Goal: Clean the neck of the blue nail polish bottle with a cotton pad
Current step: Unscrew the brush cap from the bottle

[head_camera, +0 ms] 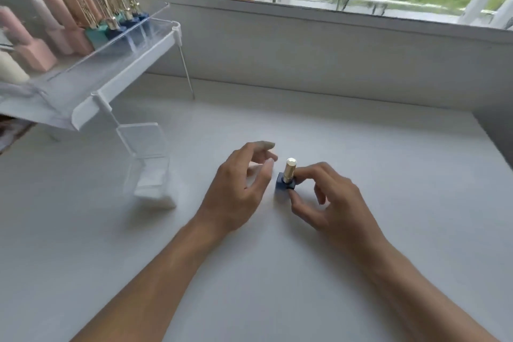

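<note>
A small blue nail polish bottle (283,185) with a gold cap (289,169) stands upright on the white table. My right hand (327,197) pinches the bottle's square base between thumb and fingertips. My left hand (238,189) hovers just left of the bottle, fingers curled and apart, holding nothing and not touching it. A clear plastic box (151,175) with its lid up holds white cotton pads (155,191), to the left of my left hand.
A clear tiered shelf (111,64) at the far left carries several pink, teal and blue polish bottles (69,22) with gold caps. Its thin legs (187,75) stand on the table. A grey wall and window sill (333,19) run along the back. The table's right edge (491,141) is near.
</note>
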